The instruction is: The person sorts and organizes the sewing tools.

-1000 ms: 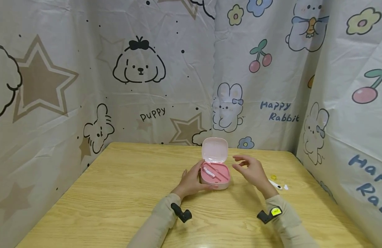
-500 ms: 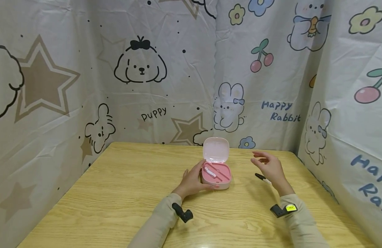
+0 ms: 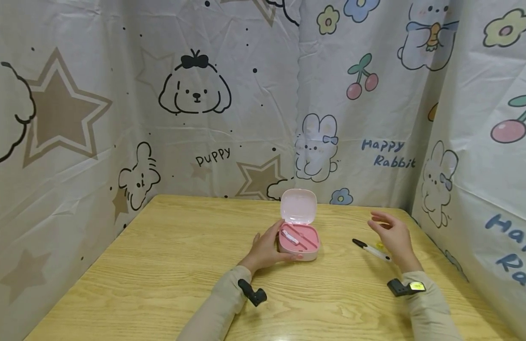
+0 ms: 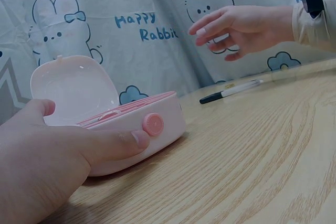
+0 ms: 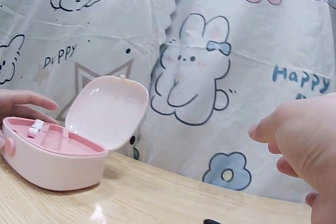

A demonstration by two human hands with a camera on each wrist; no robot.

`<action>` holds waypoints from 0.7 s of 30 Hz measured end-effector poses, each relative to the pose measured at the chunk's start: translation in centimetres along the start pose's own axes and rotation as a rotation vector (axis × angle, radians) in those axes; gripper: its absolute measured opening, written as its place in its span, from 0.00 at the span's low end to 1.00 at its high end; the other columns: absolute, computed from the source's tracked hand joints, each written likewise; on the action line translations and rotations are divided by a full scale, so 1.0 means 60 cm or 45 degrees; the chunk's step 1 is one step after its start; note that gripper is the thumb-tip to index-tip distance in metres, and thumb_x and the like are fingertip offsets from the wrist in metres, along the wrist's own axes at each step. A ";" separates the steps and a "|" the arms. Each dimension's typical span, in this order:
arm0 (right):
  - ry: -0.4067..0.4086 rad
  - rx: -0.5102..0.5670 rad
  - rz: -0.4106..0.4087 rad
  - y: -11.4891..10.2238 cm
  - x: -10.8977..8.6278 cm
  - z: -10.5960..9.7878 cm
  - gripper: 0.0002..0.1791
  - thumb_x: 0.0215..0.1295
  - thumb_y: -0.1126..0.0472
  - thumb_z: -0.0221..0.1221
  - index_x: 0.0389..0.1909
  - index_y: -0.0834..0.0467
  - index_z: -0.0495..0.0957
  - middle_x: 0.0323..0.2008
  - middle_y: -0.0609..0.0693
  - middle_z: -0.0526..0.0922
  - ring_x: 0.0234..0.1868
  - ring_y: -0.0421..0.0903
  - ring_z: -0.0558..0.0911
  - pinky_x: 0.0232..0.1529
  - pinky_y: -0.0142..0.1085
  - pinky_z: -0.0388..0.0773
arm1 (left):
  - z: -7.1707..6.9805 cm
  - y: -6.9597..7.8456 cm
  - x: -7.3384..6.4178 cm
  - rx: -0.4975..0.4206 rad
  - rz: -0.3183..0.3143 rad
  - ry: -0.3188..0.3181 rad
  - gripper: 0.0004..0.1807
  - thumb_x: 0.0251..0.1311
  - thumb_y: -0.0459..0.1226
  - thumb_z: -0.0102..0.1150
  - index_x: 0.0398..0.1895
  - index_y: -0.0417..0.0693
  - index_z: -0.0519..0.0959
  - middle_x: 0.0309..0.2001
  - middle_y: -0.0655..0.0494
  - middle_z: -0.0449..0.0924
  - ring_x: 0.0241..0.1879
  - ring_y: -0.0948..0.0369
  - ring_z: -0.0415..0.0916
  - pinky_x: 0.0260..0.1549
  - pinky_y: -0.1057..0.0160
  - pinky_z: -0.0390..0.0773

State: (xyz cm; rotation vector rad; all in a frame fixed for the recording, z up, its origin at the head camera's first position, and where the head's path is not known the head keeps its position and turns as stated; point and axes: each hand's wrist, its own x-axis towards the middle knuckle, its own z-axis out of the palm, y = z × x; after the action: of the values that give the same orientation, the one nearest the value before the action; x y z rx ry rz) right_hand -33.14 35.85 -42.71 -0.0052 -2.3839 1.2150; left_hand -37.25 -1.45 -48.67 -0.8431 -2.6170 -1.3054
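A small pale-pink case (image 3: 307,256) stands on the table with its hinged lid (image 3: 298,206) raised. My left hand (image 3: 265,251) holds it at the left, thumb along the front beside a round pink button (image 4: 153,124). Inside, on the pink slotted tray (image 3: 310,233), lies a small white printed piece (image 3: 290,237). Off to the right, my right hand (image 3: 395,240) hovers with loosely bent fingers and nothing between them. Just left of that hand lies a black-and-white pen (image 3: 367,247).
A small yellow item (image 3: 380,246) shows behind the pen, partly hidden by the right hand. The wooden table (image 3: 169,265) is bordered by printed curtains (image 3: 203,132) at the back and both sides.
My right hand has moved right, away from the case and over past the pen, which has come into full view. The left hand keeps its hold on the case.
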 end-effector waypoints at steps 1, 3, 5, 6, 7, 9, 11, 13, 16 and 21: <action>0.007 -0.004 0.011 0.006 0.000 -0.002 0.26 0.76 0.53 0.62 0.67 0.64 0.76 0.59 0.66 0.80 0.51 0.50 0.78 0.37 0.23 0.76 | 0.000 0.000 0.000 0.005 0.001 0.001 0.62 0.49 0.58 0.80 0.83 0.55 0.54 0.79 0.57 0.60 0.77 0.55 0.55 0.70 0.27 0.37; 0.024 0.001 0.037 0.017 -0.001 -0.005 0.27 0.76 0.52 0.61 0.67 0.64 0.76 0.60 0.66 0.80 0.52 0.50 0.78 0.38 0.22 0.75 | 0.000 0.001 0.000 0.013 0.002 0.002 0.62 0.49 0.58 0.80 0.83 0.54 0.54 0.79 0.57 0.60 0.77 0.55 0.55 0.70 0.27 0.37; 0.035 0.003 0.073 0.026 -0.004 -0.008 0.27 0.76 0.51 0.61 0.68 0.64 0.75 0.60 0.66 0.79 0.53 0.51 0.78 0.40 0.22 0.75 | 0.000 0.003 0.000 0.023 0.001 0.001 0.62 0.49 0.58 0.80 0.83 0.54 0.54 0.79 0.57 0.59 0.77 0.55 0.55 0.70 0.27 0.38; 0.040 0.001 0.093 0.031 -0.005 -0.009 0.27 0.77 0.50 0.60 0.68 0.64 0.75 0.60 0.66 0.79 0.54 0.52 0.78 0.41 0.23 0.74 | 0.000 0.003 0.000 0.028 0.001 0.002 0.62 0.49 0.59 0.80 0.83 0.54 0.54 0.79 0.57 0.59 0.77 0.55 0.55 0.70 0.27 0.38; 0.049 -0.004 0.110 0.036 -0.006 -0.010 0.27 0.76 0.51 0.60 0.67 0.64 0.76 0.60 0.66 0.79 0.54 0.51 0.77 0.42 0.24 0.73 | 0.000 0.004 0.000 0.032 0.003 0.002 0.62 0.49 0.59 0.80 0.83 0.54 0.54 0.79 0.57 0.59 0.77 0.55 0.55 0.70 0.27 0.38; 0.057 -0.021 0.145 0.046 -0.009 -0.012 0.27 0.77 0.50 0.60 0.67 0.64 0.76 0.60 0.66 0.79 0.54 0.52 0.77 0.43 0.25 0.72 | -0.001 0.004 -0.001 0.029 0.011 0.004 0.61 0.49 0.58 0.80 0.83 0.53 0.55 0.79 0.56 0.60 0.77 0.54 0.56 0.69 0.27 0.38; 0.066 -0.054 0.169 0.057 -0.012 -0.014 0.27 0.77 0.50 0.60 0.66 0.64 0.76 0.60 0.66 0.80 0.55 0.53 0.77 0.43 0.26 0.72 | -0.001 0.004 -0.001 0.023 0.016 0.007 0.61 0.49 0.58 0.80 0.83 0.53 0.55 0.79 0.56 0.60 0.77 0.54 0.56 0.69 0.26 0.38; 0.072 -0.074 0.188 0.066 -0.014 -0.016 0.27 0.77 0.50 0.60 0.66 0.65 0.76 0.60 0.66 0.80 0.55 0.53 0.77 0.41 0.26 0.72 | -0.001 0.002 -0.001 0.022 0.013 0.005 0.62 0.49 0.58 0.80 0.83 0.52 0.55 0.79 0.56 0.60 0.77 0.54 0.56 0.69 0.26 0.38; 0.078 -0.082 0.208 0.075 -0.019 -0.016 0.26 0.77 0.52 0.60 0.65 0.66 0.76 0.60 0.67 0.79 0.55 0.54 0.77 0.40 0.25 0.71 | -0.002 0.000 -0.001 0.029 0.005 0.004 0.62 0.49 0.58 0.80 0.83 0.52 0.55 0.79 0.54 0.59 0.77 0.53 0.56 0.69 0.27 0.38; 0.073 -0.132 0.193 0.086 -0.023 -0.016 0.24 0.75 0.55 0.62 0.63 0.67 0.77 0.57 0.68 0.81 0.55 0.58 0.78 0.42 0.28 0.72 | -0.001 -0.001 0.000 0.029 -0.008 -0.003 0.62 0.48 0.59 0.80 0.83 0.55 0.54 0.79 0.57 0.59 0.77 0.55 0.55 0.70 0.27 0.37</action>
State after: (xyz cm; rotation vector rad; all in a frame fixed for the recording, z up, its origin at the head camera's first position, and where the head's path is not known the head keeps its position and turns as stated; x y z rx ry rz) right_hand -32.56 39.41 -46.75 -0.2546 -2.4298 1.1396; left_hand -37.30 -1.52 -48.70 -0.8337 -2.6331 -1.2747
